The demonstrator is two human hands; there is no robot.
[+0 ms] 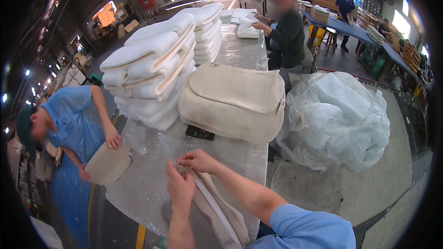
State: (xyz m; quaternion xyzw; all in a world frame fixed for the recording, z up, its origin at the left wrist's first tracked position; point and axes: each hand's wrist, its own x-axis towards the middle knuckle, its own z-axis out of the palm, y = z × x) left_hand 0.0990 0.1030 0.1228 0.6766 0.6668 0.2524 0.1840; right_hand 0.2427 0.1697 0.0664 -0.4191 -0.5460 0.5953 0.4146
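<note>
A beige fabric cover (207, 210) with a white strip along its opening lies at the table's near edge, reaching back toward my body. My right hand (199, 161) pinches the far end of this cover between thumb and fingers. Close beside it, my left hand (181, 186) is closed at the same end, its thumb and fingertips near those of the right. What exactly sits between the fingertips is too small to make out. Beyond my hands, a thick stack of folded beige fabric (233, 97) rests on a small black flat object (200, 133).
Tall piles of white padding (147, 71) stand on the plastic-covered table (143, 157). A big clear bag of white stuffing (339, 120) sits right of it. One co-worker (69, 120) at left holds a beige piece (108, 165); another (288, 30) handles white pieces ahead.
</note>
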